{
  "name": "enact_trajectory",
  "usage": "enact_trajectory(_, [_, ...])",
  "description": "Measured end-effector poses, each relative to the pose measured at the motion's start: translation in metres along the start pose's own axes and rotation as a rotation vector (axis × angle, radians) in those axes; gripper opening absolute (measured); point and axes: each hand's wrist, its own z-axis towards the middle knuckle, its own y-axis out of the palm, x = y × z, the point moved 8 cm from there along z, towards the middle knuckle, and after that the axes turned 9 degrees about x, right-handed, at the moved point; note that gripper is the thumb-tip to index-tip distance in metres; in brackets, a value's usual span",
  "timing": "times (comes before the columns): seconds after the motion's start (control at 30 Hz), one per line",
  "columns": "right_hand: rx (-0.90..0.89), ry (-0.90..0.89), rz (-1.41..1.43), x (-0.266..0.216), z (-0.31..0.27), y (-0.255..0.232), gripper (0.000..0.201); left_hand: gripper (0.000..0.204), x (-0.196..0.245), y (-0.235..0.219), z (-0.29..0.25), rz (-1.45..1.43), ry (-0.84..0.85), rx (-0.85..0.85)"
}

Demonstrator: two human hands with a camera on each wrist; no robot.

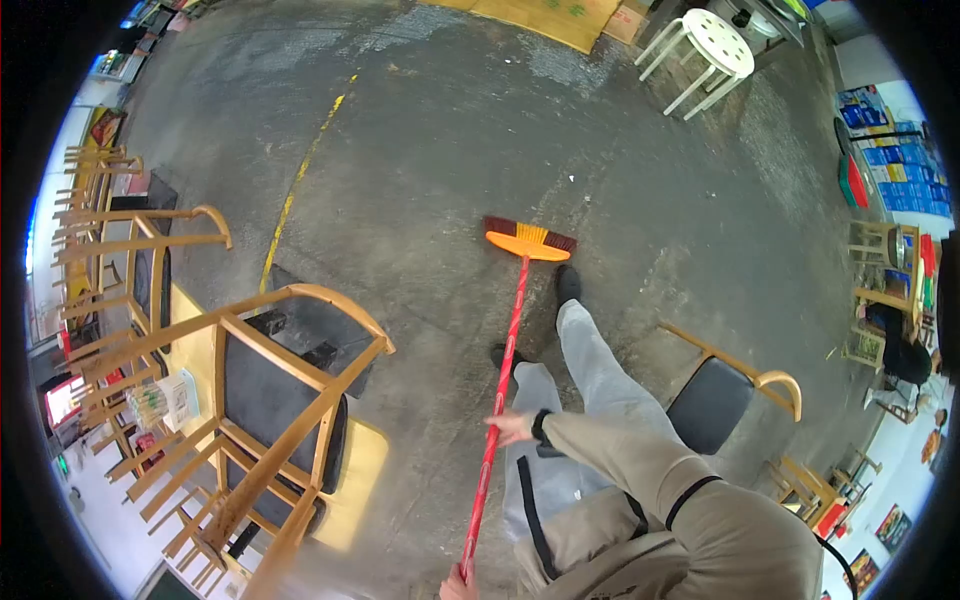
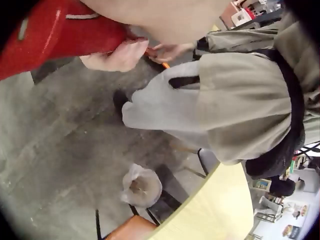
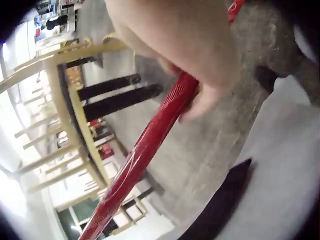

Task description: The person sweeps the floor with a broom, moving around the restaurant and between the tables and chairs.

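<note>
Two hands [image 1: 514, 428] gripping broom [image 1: 508, 350], bristles [image 1: 532, 233] beyond

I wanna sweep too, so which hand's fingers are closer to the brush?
The right hand, with the black wristband. The left hand holds the red handle farther from the brush.

Broom handle [image 1: 501, 385]: red, pale streaky markings along its length. Broom head [image 1: 527, 246]: bright orange; bristles [image 1: 532, 233] in three blocks (dark maroon, yellow-orange, dark maroon again). Trousers [image 1: 600, 360]: light grey. Jacket [image 1: 740, 520]: khaki. Floor [image 1: 430, 180]: mottled dark grey, paler patches; painted line [image 1: 290, 204] yellow, worn. Nearest chair [image 1: 265, 385]: honey-brown wood, black seat. Stool [image 1: 718, 42]: cream-white, dotted with dark round spots. Waste bag [image 2: 142, 186]: translucent whitish.
</note>
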Motion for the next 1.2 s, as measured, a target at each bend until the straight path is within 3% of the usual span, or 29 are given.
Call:
enact_trajectory(0.03, [0.074,-0.092,-0.035,0.006,-0.001,0.000,0.029,0.042,-0.007,0.011,-0.001,0.013,0.005,-0.008])
enact_trajectory(0.1, [0.403,-0.199,0.003,0.005,-0.015,-0.011,0.026,0.040,-0.010,0.020,-0.009,0.064,0.113,0.166])
enact_trajectory(0.13, [0.426,-0.241,-0.025,0.001,-0.018,-0.018,0.027,0.042,-0.012,0.029,-0.014,0.052,-0.009,0.116])
enact_trajectory(0.17, [0.448,-0.288,-0.054,-0.008,-0.021,-0.028,0.028,0.042,-0.001,0.033,-0.012,0.059,-0.006,0.106])
enact_trajectory(0.27, [0.479,-0.400,0.063,-0.074,-0.061,-0.066,0.032,0.049,0.051,0.045,0.019,-0.005,0.076,0.147])
enact_trajectory(0.33, [0.577,-0.556,0.020,-0.137,-0.075,-0.112,0.033,0.030,0.088,0.067,0.065,0.003,0.189,0.251])
enact_trajectory(0.4, [0.787,-0.708,0.078,-0.206,-0.076,-0.173,0.034,0.036,0.178,0.065,0.102,-0.021,0.172,0.241])
enact_trajectory(0.47, [0.851,-1.004,0.070,-0.284,-0.074,-0.235,0.039,0.038,0.272,0.063,0.132,-0.043,0.312,0.240])
enact_trajectory(0.57, [0.964,-1.065,0.049,-0.376,-0.119,-0.312,0.040,0.035,0.393,0.068,0.154,-0.131,0.481,0.164])
enact_trajectory(0.63, [0.879,-1.002,0.111,-0.406,-0.130,-0.348,0.041,0.032,0.444,0.073,0.168,-0.174,0.581,0.111])
enact_trajectory(0.7, [1.054,-0.976,-0.072,-0.418,-0.125,-0.390,0.046,0.032,0.475,0.075,0.171,-0.182,0.642,0.123])
enact_trajectory(0.77, [1.180,-0.917,-0.202,-0.410,-0.113,-0.416,0.049,0.038,0.487,0.092,0.175,-0.351,0.605,-0.040])
enact_trajectory(0.83, [1.195,-0.845,-0.188,-0.387,-0.116,-0.414,0.049,0.041,0.487,0.098,0.153,-0.462,0.385,-0.305])
enact_trajectory(0.87, [1.311,-0.841,-0.312,-0.375,-0.128,-0.404,0.050,0.043,0.473,0.102,0.153,-0.479,0.586,-0.167])
enact_trajectory(0.9, [1.312,-0.843,-0.301,-0.361,-0.127,-0.392,0.050,0.044,0.457,0.105,0.149,-0.477,0.778,-0.004])
enact_trajectory(0.97, [1.217,-0.779,-0.270,-0.333,-0.114,-0.368,0.049,0.040,0.414,0.096,0.145,-0.296,0.654,0.025])
enact_trajectory(1.0, [1.117,-0.726,-0.292,-0.315,-0.093,-0.355,0.051,0.040,0.391,0.091,0.146,-0.295,0.669,0.027])
enact_trajectory(1.1, [1.080,-0.686,-0.352,-0.262,-0.063,-0.285,0.050,0.038,0.289,0.071,0.157,-0.210,0.468,-0.030])
enact_trajectory(1.17, [1.047,-0.846,-0.227,-0.214,0.013,-0.248,0.046,0.033,0.214,0.052,0.156,-0.157,0.493,0.028])
enact_trajectory(1.2, [0.929,-0.770,-0.199,-0.187,0.008,-0.211,0.043,0.035,0.174,0.044,0.154,-0.139,0.480,0.040])
